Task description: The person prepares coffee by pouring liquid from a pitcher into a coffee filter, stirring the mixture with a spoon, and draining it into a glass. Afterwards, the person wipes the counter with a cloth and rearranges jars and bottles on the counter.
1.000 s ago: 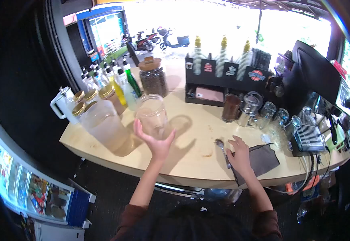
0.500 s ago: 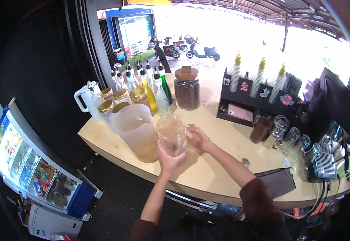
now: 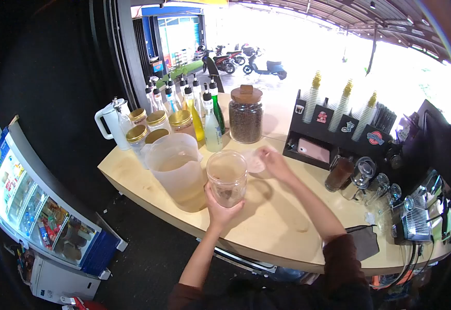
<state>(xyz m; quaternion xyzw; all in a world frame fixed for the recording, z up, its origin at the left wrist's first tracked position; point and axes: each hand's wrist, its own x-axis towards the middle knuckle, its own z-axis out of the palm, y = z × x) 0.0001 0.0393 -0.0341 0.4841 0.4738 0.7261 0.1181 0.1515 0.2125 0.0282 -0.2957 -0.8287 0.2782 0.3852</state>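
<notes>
My left hand [image 3: 224, 209] is wrapped around the lower part of a clear jar [image 3: 227, 173], which is upright with its round mouth facing up. Just right of the rim, my right hand [image 3: 273, 161] pinches a thin, pale, see-through lid [image 3: 254, 162]; its outline is partly blurred. Left of the jar stands a large frosted pitcher [image 3: 176, 173] with cloudy liquid low inside it. Behind the pitcher are several gold-lidded jars [image 3: 157, 119] and several pump bottles [image 3: 212, 124].
A wooden-lidded jar of dark beans [image 3: 245, 116] stands at the counter's back. To the right are a black cup rack [image 3: 308, 132] with a phone [image 3: 313, 148], glass mugs [image 3: 362, 173], a dark cloth [image 3: 361, 242] and a coffee machine [image 3: 417, 219]. A white jug [image 3: 113, 124] stands far left.
My right hand has moved right and up from the jar's side, with the see-through lid now apart from the jar. My left hand still holds the jar. The view has shifted slightly.
</notes>
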